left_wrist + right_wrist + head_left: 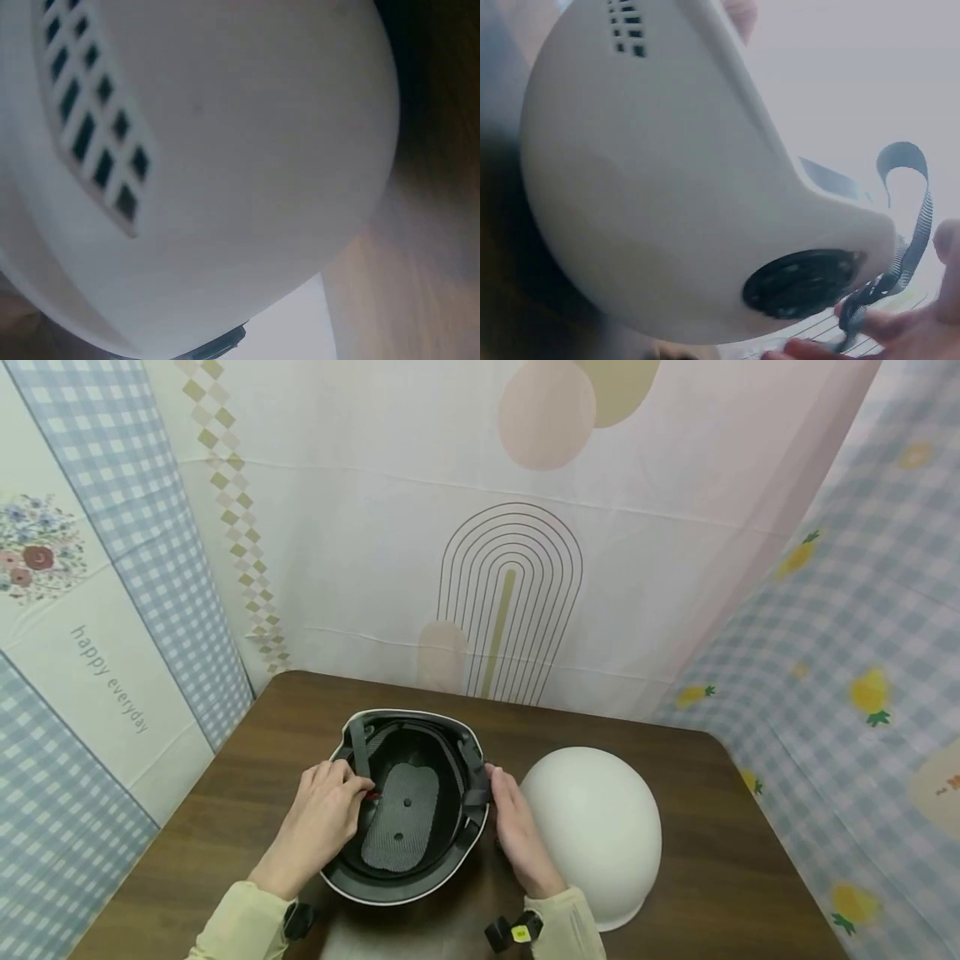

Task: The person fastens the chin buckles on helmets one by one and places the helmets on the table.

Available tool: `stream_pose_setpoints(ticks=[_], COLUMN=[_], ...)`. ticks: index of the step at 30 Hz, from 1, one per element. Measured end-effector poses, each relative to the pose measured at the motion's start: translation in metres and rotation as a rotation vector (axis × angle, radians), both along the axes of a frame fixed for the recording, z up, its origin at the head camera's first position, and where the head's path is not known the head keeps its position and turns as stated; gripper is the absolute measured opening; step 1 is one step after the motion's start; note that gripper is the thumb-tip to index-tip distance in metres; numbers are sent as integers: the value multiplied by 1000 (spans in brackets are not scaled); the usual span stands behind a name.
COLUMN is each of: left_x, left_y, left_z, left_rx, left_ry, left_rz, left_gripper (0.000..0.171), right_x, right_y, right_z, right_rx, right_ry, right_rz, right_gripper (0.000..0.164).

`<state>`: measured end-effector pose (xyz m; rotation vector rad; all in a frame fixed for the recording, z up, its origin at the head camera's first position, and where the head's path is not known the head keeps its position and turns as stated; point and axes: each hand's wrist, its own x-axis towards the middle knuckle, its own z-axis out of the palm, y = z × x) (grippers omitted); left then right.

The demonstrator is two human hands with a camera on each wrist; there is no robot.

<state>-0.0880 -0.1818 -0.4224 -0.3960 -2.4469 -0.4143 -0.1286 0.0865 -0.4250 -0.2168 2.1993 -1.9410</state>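
Note:
A white safety helmet [401, 889] lies upside down on the table, its black lining and grey ridged pad [405, 814] facing up. At its left rim, my left hand [318, 814] pinches the dark chin strap [358, 747], with a small red piece showing by the fingertips. My right hand [519, 835] rests along the right side with fairly straight fingers touching the rim. In the right wrist view, fingers [900, 330] lie by a hanging strap loop [922, 217] and a round black part [802, 285] on the shell. The left wrist view shows vents [97, 127] in the shell.
A second white helmet [596, 835] sits dome up just right of my right hand. The brown wooden table [720, 852] ends at a patterned cloth [360, 568] behind, with checked cloths on both sides. Something pale lies on the table below the first helmet.

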Motion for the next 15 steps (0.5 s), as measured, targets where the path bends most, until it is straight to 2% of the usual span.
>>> stream_pose_setpoints(ticks=[5, 8, 11, 15], left_x=[0, -1, -2, -2], left_y=[-2, -2, -3, -4], left_z=[4, 7, 8, 8], left_rx=[95, 132, 149, 165], left_ry=[-51, -61, -69, -74], left_rz=[-13, -17, -19, -32], left_gripper=[14, 22, 31, 43], right_x=[0, -1, -2, -2], right_y=[-1, -1, 0, 0], right_z=[12, 18, 22, 23], right_rx=[-116, -233, -342, -436], right_ry=[161, 225, 269, 309], right_rz=[-145, -245, -299, -325], right_gripper=[50, 39, 34, 32])
